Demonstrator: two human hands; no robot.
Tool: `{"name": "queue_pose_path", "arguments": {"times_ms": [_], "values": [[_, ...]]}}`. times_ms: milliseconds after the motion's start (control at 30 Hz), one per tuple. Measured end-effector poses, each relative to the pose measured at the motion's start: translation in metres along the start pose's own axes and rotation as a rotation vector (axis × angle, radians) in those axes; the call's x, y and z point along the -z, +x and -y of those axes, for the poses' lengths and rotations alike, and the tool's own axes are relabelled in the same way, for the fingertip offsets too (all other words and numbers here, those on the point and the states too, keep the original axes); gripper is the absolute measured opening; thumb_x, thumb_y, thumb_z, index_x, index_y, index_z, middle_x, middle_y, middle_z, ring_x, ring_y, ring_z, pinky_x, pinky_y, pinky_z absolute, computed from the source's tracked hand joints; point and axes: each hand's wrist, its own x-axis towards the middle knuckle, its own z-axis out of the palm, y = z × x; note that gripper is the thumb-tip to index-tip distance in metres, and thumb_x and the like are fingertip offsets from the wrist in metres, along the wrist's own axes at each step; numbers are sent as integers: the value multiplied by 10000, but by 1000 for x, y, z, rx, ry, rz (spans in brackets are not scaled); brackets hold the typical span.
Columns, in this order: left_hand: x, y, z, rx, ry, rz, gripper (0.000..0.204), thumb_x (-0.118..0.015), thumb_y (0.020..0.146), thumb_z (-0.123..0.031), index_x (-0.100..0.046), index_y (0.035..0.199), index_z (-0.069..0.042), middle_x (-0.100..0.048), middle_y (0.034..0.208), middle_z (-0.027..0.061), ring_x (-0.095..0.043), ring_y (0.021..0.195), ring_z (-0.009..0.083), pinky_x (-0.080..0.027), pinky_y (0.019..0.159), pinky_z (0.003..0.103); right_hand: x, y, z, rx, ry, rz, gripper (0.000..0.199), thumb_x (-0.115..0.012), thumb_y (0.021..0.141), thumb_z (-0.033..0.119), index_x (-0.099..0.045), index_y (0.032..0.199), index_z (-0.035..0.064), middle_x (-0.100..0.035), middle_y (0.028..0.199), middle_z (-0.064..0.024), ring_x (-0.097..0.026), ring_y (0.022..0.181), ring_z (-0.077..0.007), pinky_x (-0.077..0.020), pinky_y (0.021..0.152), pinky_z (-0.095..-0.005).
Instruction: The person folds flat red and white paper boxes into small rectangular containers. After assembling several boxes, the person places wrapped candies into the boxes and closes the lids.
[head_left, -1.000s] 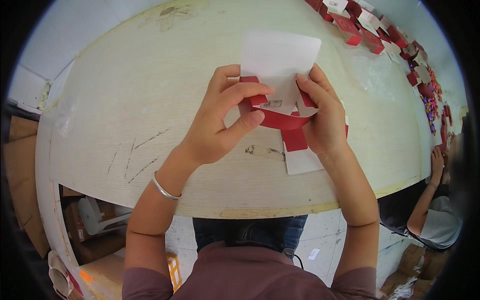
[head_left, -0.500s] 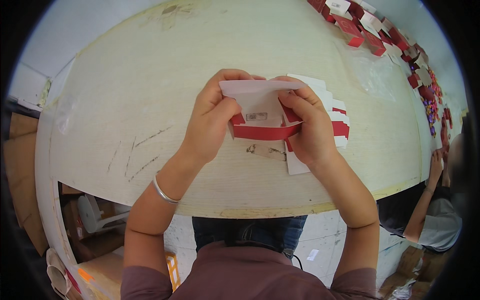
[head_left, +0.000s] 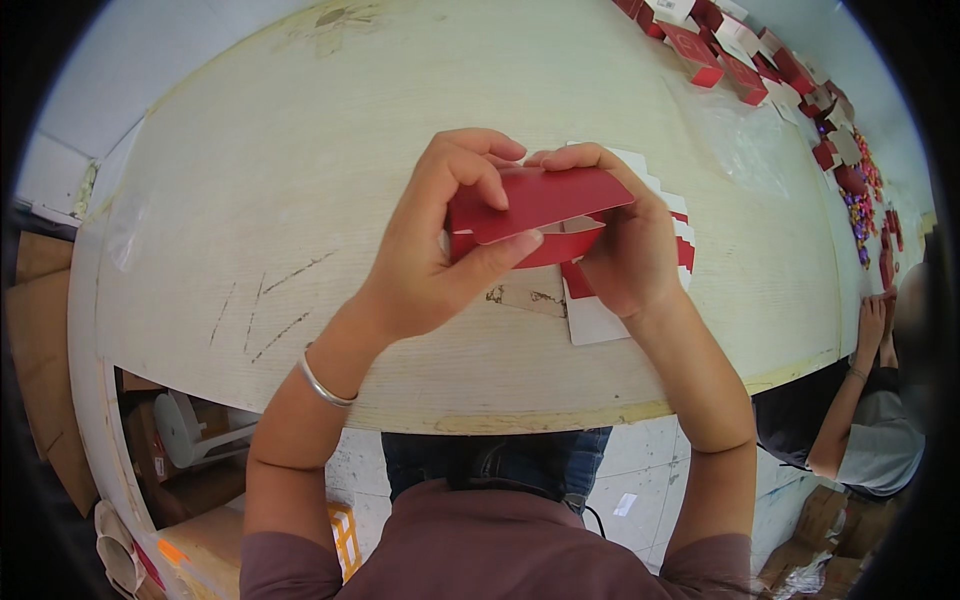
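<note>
Between my two hands is a small red cardboard box [head_left: 560, 198], its red flap folded down over the front with a gap along the edge. My left hand [head_left: 425, 225] grips the box's left end, fingers on top of the flap and thumb along the front edge. The right end sits in my right hand [head_left: 635, 235], with fingers behind it and the palm at its side. Under and beside my right hand lies a fanned stack of flat red-and-white carton blanks [head_left: 598, 322] on the pale table [head_left: 250, 200].
Folded red boxes [head_left: 740, 78] lie piled at the far right, with colourful wrapped sweets [head_left: 862, 215] nearby. A clear plastic bag [head_left: 745, 150] rests on the table. At the right edge, another person's hand [head_left: 873, 318] is at the table. Cardboard cartons [head_left: 190, 540] stand below on the left.
The box's flap was raised, showing its white inside; now it is folded down toward me with its red side up. My left fingers have moved onto the flap.
</note>
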Motion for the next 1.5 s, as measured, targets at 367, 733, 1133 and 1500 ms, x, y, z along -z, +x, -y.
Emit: {"name": "queue_pose_path", "arguments": {"times_ms": [367, 733, 1133, 1500], "values": [[15, 2, 9, 19, -5, 41, 446, -752, 706, -239, -430, 966, -73, -452, 1085, 84, -467, 921, 158, -414, 792, 262, -4, 1, 15, 76, -793, 285, 439, -660, 793, 266, -563, 1139, 13, -600, 1034, -120, -559, 942, -171, -445, 826, -281], [16, 4, -1, 146, 4, 128, 401, -693, 766, -275, -448, 1006, -66, -488, 1095, 105, -496, 976, 161, -422, 850, 295, -1, -2, 28, 111, -1024, 371, 465, -656, 784, 267, -555, 1137, -19, -618, 976, -132, -580, 885, -177, -458, 791, -273], [18, 5, -6, 371, -201, 78, 431, -709, 752, -298, -465, 1032, -79, -512, 1104, 92, -531, 1000, 167, -458, 838, 276, 3, 2, 23, 329, -1126, 503, 337, -494, 883, 129, -505, 1208, 39, -600, 1019, -138, -560, 869, -236, -436, 777, -301], [17, 4, -8, 398, -166, 52, 394, -711, 754, -260, -458, 997, -80, -522, 1071, 77, -537, 949, 142, -460, 817, 259, 0, 3, 25, 296, -1190, 553, 336, -459, 907, 110, -486, 1222, -2, -588, 1065, -120, -549, 943, -189, -423, 823, -269]]}}
